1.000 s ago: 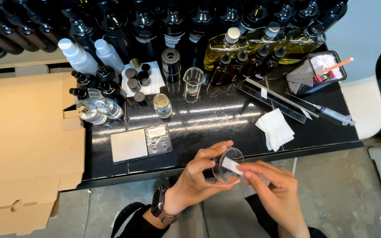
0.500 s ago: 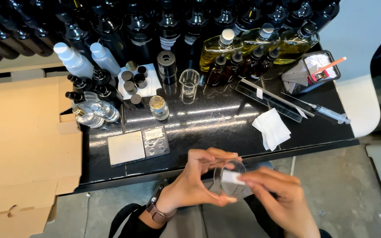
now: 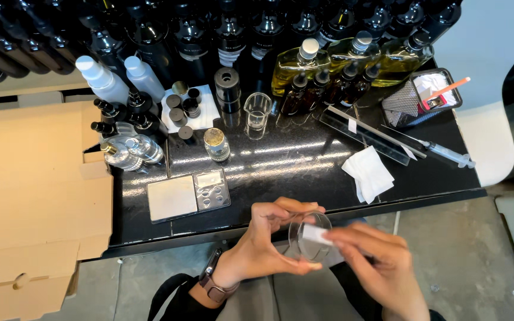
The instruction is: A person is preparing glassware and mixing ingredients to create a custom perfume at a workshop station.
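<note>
So the hands have dropped a bit lower in view over the last second, off the table edge and more over the lap, and the small clear round glass beaker [image 3: 309,236] has been tipped so its open mouth now faces up toward the camera, where before it sat more side-on. To me that reads like the sticking-on part is right in the middle of happening, not finished. The left hand [image 3: 267,242] cups the glass from the left, fingers [image 3: 292,208] curled over the top rim and the thumb underneath, so it's pinched between them. The right hand [image 3: 376,261] comes in from the right with its fingertips pressed together on a little white rectangular paper label [image 3: 316,235], which lies against the glass wall on the side nearest those fingertips. I can't tell if the label is fully stuck down or just held there. Above the fingers, well apart from them, is the glossy black table [image 3: 281,160], with a small silver pocket scale [image 3: 189,194] up and to the left of the left-hand fingers and a folded white tissue [image 3: 367,172] up and right of the beaker.
</note>
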